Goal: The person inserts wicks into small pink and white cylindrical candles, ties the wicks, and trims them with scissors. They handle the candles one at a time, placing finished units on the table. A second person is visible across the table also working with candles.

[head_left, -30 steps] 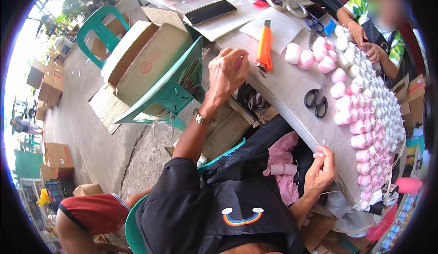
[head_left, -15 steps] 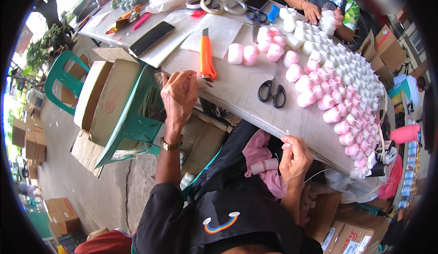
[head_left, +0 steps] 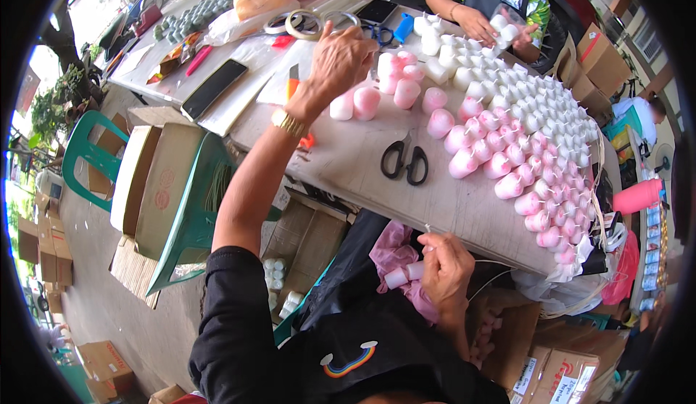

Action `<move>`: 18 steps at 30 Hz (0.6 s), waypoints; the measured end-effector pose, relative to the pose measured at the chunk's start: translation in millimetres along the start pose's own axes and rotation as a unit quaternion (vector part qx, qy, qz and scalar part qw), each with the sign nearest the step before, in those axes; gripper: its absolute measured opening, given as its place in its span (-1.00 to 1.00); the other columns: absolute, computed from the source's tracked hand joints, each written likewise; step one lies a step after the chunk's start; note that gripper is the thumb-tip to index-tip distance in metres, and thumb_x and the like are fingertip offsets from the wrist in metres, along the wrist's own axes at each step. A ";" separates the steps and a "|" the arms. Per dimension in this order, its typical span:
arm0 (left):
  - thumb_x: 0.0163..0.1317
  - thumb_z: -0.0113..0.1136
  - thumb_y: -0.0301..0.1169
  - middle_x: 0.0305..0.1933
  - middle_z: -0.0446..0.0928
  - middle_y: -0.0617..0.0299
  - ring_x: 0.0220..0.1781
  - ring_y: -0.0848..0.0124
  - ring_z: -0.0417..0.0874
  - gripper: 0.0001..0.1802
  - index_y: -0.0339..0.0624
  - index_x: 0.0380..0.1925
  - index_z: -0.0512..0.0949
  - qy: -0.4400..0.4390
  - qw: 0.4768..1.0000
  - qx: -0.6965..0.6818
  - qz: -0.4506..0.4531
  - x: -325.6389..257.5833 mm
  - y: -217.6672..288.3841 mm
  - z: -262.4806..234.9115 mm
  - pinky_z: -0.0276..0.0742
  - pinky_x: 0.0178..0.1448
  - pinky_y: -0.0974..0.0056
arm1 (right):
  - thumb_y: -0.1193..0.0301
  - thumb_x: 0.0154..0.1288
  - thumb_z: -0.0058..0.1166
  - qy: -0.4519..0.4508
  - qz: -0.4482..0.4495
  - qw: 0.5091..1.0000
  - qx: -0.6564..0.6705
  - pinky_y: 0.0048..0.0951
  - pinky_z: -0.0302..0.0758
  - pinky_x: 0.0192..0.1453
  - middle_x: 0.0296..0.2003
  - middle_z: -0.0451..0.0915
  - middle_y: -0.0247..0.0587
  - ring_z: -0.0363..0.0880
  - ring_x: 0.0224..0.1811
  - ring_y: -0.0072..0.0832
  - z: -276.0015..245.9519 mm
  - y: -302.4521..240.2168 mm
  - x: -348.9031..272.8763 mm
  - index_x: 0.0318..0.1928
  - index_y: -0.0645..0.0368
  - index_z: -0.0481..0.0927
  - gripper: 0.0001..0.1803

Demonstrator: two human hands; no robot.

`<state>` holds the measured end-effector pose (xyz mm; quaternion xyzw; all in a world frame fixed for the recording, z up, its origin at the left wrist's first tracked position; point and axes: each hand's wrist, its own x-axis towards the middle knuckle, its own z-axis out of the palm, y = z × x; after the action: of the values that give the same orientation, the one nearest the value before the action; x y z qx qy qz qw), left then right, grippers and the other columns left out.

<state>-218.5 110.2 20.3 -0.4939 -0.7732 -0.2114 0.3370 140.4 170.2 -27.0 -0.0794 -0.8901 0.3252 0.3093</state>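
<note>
A person in a black shirt and apron sits at a pale table (head_left: 341, 159) crowded with candles. The left hand (head_left: 341, 59) reaches across it, above an orange knife (head_left: 292, 89) that the wrist partly hides, near the tape rolls (head_left: 304, 38) at the far side. Its fingers are curled; I cannot tell whether they hold anything. The right hand (head_left: 446, 268) hovers just off the table's near edge, thumb and fingertips pressed together, pinching a thin pale strip (head_left: 428, 228) whose tip pokes up above them; its material is too small to tell. Just left of this hand, a pink cloth (head_left: 391, 244) lies on the lap with pale pink candles (head_left: 396, 278) on it. Black-handled scissors (head_left: 407, 149) lie on the table between the hands. To their right stand pink-and-white candles (head_left: 500, 143), and beyond those, rows of white candles (head_left: 533, 92). A dark phone (head_left: 214, 89) lies at left. On the far side, a co-worker (head_left: 475, 23) handles something white.
</note>
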 end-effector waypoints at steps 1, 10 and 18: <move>0.04 0.20 -0.37 -0.46 0.50 0.19 -0.33 0.18 0.63 -0.95 0.02 -0.51 0.63 -0.024 0.999 -0.017 0.017 14.6 -8.7 16.9 0.32 0.25 -0.17 | 0.69 0.03 0.02 -0.004 0.001 1.000 0.004 -0.27 0.50 -0.35 -0.45 0.54 -0.11 0.57 -0.43 -0.19 -0.8 0.4 -0.2 -0.29 0.24 0.59 -0.79; 0.03 0.27 -0.22 -0.35 0.61 0.20 -0.21 0.16 0.67 -0.80 0.12 -0.31 0.72 -0.265 0.963 -0.045 0.016 75.5 -47.7 102.1 0.57 -0.08 0.13 | 0.70 0.00 0.06 -0.047 0.012 0.997 0.059 -0.31 0.54 -0.37 -0.44 0.55 -0.12 0.60 -0.44 -0.23 -5.1 16.6 1.2 -0.28 0.25 0.61 -0.77; -0.05 0.22 -0.37 -0.33 0.62 0.17 -0.20 0.14 0.66 -0.90 0.01 -0.47 0.64 -0.305 0.951 0.041 0.037 70.0 -60.2 103.7 0.55 -0.16 0.06 | 0.69 -0.01 0.07 -0.062 0.024 0.995 0.070 -0.30 0.55 -0.36 -0.43 0.56 -0.12 0.60 -0.43 -0.22 -2.8 18.1 1.2 -0.27 0.24 0.62 -0.76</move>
<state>-325.4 196.7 0.9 -0.5487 -0.8285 -0.0062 0.1121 140.0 186.1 -36.2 -0.0591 -0.8803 0.3984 0.2506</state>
